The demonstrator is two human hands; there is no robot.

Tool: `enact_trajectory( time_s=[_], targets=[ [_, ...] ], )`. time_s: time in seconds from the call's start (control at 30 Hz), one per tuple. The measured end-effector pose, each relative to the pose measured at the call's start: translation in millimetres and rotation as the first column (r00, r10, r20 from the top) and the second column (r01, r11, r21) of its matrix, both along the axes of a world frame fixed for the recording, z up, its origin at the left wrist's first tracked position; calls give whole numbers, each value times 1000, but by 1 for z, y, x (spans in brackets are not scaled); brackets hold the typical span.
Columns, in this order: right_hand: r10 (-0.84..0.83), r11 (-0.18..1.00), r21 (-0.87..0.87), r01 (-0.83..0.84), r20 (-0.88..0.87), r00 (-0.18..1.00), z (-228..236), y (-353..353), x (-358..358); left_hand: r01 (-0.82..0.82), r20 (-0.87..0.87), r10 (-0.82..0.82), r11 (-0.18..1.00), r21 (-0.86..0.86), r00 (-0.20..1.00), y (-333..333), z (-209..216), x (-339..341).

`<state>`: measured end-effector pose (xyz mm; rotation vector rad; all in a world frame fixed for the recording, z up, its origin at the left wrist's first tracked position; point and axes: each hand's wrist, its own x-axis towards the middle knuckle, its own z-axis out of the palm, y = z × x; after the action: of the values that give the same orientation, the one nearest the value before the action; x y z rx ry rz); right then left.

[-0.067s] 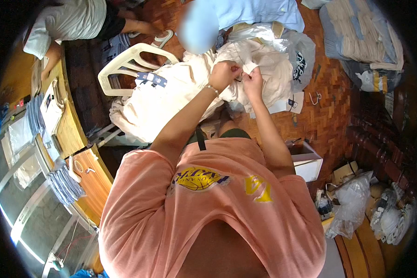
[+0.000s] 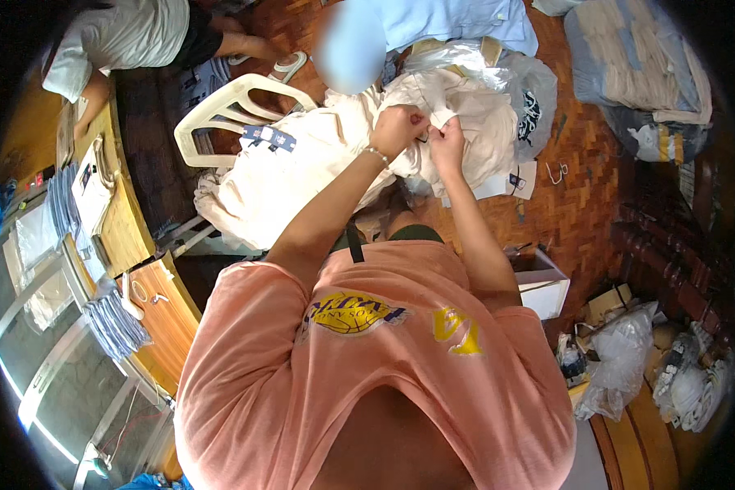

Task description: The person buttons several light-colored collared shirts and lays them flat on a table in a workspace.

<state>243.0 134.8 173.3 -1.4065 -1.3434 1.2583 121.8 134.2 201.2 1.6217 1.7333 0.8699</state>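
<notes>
A large heap of cream cloth garments [image 2: 302, 175] lies in front of me, partly over a cream plastic chair [image 2: 212, 118]. My left hand [image 2: 398, 132], a beaded bracelet at its wrist, is closed above the heap with the fingers curled in. What it grips is too small to make out. Close beside it on the right, my right hand [image 2: 447, 145] pinches a raised fold of the cream garment between thumb and fingers. A small dark thing shows between the hands, its kind unclear. Dark blue paper tags [image 2: 269, 139] rest on the cloth near the chair.
Beyond the heap, another person in light blue [image 2: 465, 24] sits close. At the far left a person in a grey shirt [image 2: 131, 37] leans on a wooden table [image 2: 126, 220] with folded clothes. Bundled garments [image 2: 637, 57], a white box [image 2: 543, 286] and plastic bags [image 2: 621, 351] stand at the right.
</notes>
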Motion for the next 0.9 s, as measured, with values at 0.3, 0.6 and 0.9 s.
enact_trajectory(
  time_s=[0.3,0.6,0.9],
  targets=[
    [-165,976,-188,110,-303,939,-2,-3,-2,-192,552,431,879,-437,713,-2,-22,-3],
    [-218,845,-535,9,-330,919,-68,18,55,-657,540,815,526,-540,208,-124,-36,-154],
    [-122,689,-725,-5,-122,985,-97,18,62,-977,26,997,-79,198,-75,-449,52,-324]
  ],
)
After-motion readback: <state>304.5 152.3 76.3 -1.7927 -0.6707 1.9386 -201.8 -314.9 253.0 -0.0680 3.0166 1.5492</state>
